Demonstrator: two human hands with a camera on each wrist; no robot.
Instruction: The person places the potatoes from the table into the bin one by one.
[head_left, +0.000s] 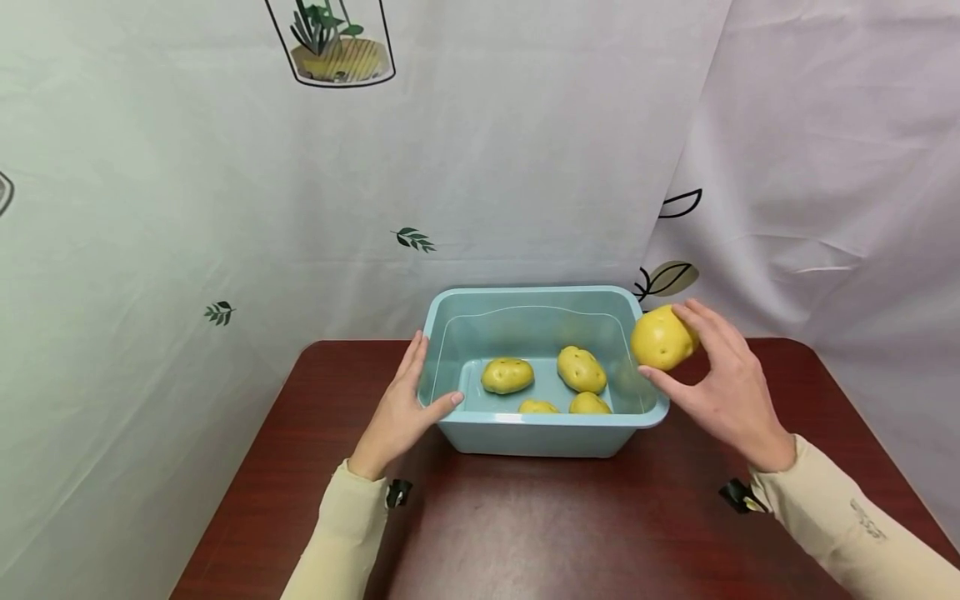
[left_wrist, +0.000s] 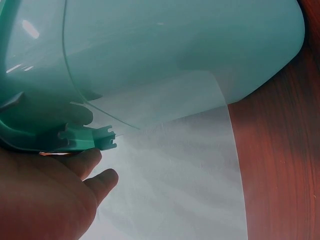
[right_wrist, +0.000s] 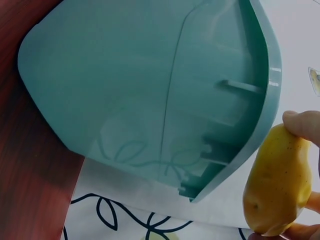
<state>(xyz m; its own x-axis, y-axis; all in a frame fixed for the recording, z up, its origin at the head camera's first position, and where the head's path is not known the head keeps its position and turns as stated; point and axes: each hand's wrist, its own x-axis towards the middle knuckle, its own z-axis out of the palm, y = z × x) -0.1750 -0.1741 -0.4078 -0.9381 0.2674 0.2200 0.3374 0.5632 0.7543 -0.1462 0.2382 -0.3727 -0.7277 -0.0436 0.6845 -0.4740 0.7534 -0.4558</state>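
Observation:
A light blue plastic tub [head_left: 536,437] stands on the table with several yellow potatoes inside, among them one potato [head_left: 507,376] at left and another potato [head_left: 582,369] at right. My right hand [head_left: 733,396] holds a potato [head_left: 662,337] between thumb and fingers, just above the tub's right rim. In the right wrist view the held potato [right_wrist: 277,182] appears beside the rim's outer edge. On the other side, my left hand [head_left: 397,421] rests against the tub's left end, fingers fairly straight along the outside and thumb over the front rim corner. The left wrist view shows its fingers [left_wrist: 102,182] by the rim.
The dark red wooden table [head_left: 525,533] has rounded far corners. Behind the tub hangs a pale cloth [head_left: 525,167] printed with leaves and a jar of plants. Small black devices sit at both sleeve cuffs.

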